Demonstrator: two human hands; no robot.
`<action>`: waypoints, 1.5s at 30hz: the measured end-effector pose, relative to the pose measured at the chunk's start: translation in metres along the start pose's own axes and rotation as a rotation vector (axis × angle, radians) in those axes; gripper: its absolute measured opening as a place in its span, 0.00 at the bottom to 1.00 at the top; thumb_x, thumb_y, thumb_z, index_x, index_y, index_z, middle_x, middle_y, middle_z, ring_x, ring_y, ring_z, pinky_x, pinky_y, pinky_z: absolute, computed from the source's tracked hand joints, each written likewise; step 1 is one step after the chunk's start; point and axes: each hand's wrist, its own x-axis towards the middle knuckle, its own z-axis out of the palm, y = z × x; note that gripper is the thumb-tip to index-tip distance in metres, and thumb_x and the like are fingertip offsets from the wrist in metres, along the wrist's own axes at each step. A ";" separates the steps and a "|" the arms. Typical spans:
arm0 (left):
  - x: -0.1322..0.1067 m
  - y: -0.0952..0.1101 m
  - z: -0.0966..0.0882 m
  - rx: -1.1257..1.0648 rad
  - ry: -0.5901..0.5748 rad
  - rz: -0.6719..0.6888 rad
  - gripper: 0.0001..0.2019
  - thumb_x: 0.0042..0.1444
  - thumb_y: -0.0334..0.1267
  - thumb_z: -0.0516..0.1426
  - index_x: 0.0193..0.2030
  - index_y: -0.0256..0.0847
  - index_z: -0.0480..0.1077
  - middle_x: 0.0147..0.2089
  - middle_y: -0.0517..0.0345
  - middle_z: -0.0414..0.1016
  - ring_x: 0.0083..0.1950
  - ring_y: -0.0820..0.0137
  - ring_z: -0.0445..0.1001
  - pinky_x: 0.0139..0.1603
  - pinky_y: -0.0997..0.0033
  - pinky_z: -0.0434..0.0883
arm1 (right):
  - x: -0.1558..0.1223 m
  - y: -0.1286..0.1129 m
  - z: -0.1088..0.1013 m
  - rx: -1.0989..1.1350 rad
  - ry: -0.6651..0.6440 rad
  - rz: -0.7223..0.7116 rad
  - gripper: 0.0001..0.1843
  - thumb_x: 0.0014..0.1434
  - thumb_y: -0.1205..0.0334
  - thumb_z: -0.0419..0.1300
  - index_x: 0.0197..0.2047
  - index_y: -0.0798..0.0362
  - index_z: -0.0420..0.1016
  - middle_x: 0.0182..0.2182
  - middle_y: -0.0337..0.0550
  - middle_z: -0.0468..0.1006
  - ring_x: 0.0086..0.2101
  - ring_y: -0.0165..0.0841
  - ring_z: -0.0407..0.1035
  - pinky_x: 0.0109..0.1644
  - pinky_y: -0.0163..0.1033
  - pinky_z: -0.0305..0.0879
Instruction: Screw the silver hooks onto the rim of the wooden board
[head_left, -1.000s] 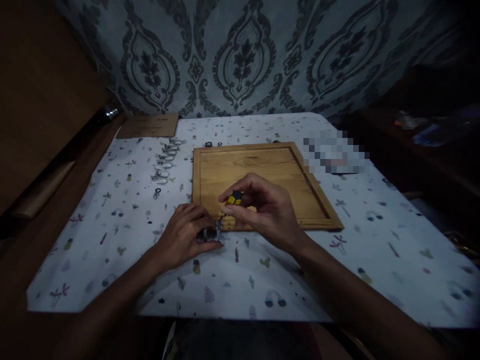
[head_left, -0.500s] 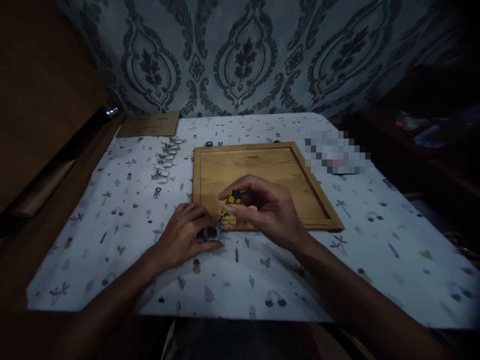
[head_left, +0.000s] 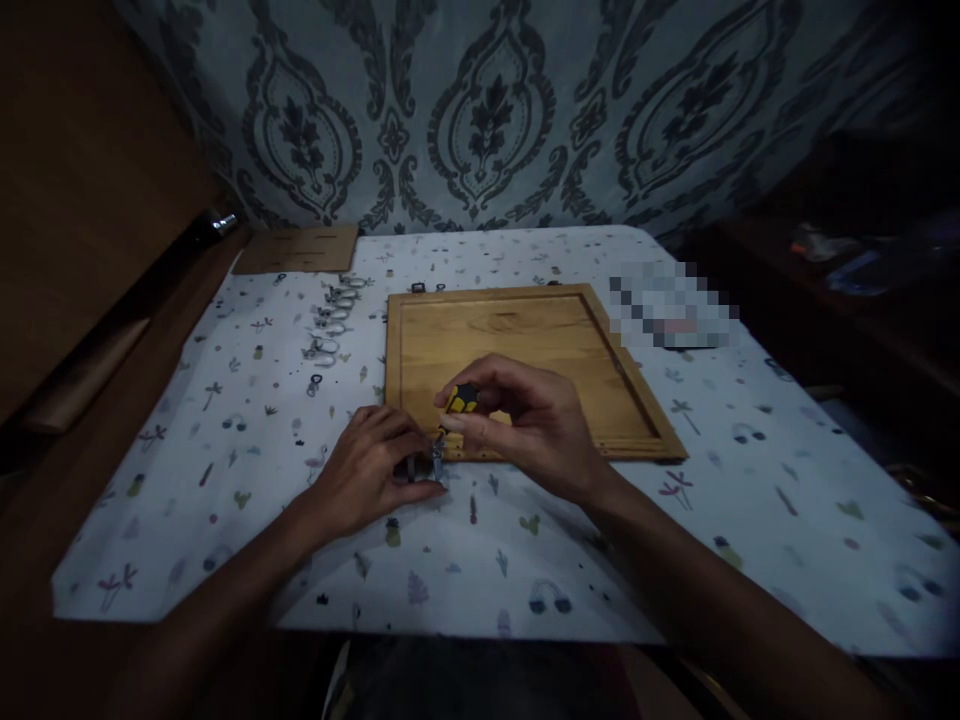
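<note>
My right hand [head_left: 532, 420] pinches the yellow-and-black handle of a small screwdriver [head_left: 463, 398] between thumb and fingers. The driver tilts down to the left, its tip at a small metal hose clamp [head_left: 437, 462]. That clamp is steadied by my left hand [head_left: 371, 460], fingers curled over it and thumb along its near side. Part of the clamp is hidden by the fingers. Both hands are at the front left corner of a framed wooden board [head_left: 487, 345] lying flat.
Several similar metal clamps [head_left: 330, 325] lie in a row left of the board. A brown cardboard piece [head_left: 300, 248] sits at the back left. A blurred-out item [head_left: 675, 308] rests at the right. A patterned white cloth [head_left: 247, 420] covers the table, which meets a wallpapered wall.
The screwdriver has shifted slightly, its handle looking turned and a little lower in my right fingers. My left hand and the clamp stay in place.
</note>
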 end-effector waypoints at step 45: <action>0.000 -0.001 0.001 0.019 0.007 0.011 0.18 0.59 0.54 0.63 0.48 0.42 0.77 0.48 0.52 0.78 0.49 0.57 0.75 0.50 0.54 0.68 | -0.005 -0.004 0.000 0.143 -0.028 0.119 0.16 0.54 0.54 0.73 0.36 0.54 0.73 0.32 0.39 0.79 0.18 0.22 0.68 0.20 0.28 0.65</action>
